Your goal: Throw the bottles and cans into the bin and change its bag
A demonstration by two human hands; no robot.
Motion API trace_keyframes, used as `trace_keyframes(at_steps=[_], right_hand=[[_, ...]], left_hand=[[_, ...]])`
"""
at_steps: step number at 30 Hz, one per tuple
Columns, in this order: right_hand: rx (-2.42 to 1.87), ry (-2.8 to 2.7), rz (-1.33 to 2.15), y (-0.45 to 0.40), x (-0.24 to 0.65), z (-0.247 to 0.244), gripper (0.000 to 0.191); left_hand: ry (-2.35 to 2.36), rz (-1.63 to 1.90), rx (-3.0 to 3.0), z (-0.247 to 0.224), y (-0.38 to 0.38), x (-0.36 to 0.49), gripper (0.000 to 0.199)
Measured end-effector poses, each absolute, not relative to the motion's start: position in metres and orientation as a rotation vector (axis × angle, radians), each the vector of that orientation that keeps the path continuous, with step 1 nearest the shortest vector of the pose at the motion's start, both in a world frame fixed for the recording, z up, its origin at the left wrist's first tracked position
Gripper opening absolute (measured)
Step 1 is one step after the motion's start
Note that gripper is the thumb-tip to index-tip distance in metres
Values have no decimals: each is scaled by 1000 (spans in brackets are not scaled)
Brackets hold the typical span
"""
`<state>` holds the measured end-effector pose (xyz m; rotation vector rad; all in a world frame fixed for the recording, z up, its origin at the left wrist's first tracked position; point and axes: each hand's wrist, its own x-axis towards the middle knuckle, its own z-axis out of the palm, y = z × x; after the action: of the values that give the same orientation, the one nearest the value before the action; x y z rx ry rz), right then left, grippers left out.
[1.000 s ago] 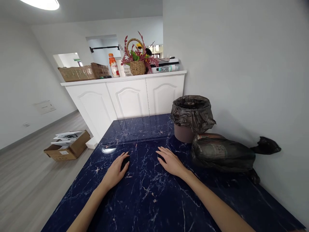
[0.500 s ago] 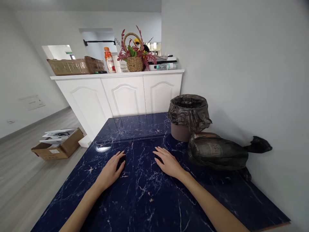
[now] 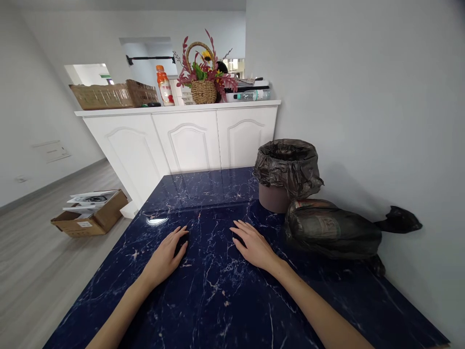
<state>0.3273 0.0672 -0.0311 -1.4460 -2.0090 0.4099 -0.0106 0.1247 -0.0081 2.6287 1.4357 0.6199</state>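
My left hand (image 3: 169,256) rests palm down on the dark blue marble-patterned table (image 3: 214,300), its thumb apart from the fingers and nothing in it. To the right, my right hand (image 3: 252,245) lies on the same surface, also open and holding nothing. Nearest to it is a knotted black plastic bag (image 3: 332,230) lying on its side, with something packed inside that I cannot make out clearly. Behind that bag stands a brownish trash bin (image 3: 272,198) lined with a black bag (image 3: 290,165) folded over its rim.
A white cabinet (image 3: 189,140) stands against the table's far end. On it are a cardboard tray (image 3: 105,97), an orange-capped bottle (image 3: 165,87), a flower basket (image 3: 203,92) and a clear bottle (image 3: 253,95). An open carton (image 3: 89,225) sits on the floor left. The wall (image 3: 363,97) borders the right side.
The view has shifted slightly, so the cabinet sits a little higher and the bagged things a little farther right. Both hands stay in place on the table.
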Motion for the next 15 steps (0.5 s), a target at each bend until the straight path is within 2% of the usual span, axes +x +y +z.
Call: trace_keyframes(at_steps=[15], right_hand=[[-1481, -2024, 458, 66, 322, -34, 53]], left_hand=[[1426, 615, 2651, -11, 128, -9, 47]])
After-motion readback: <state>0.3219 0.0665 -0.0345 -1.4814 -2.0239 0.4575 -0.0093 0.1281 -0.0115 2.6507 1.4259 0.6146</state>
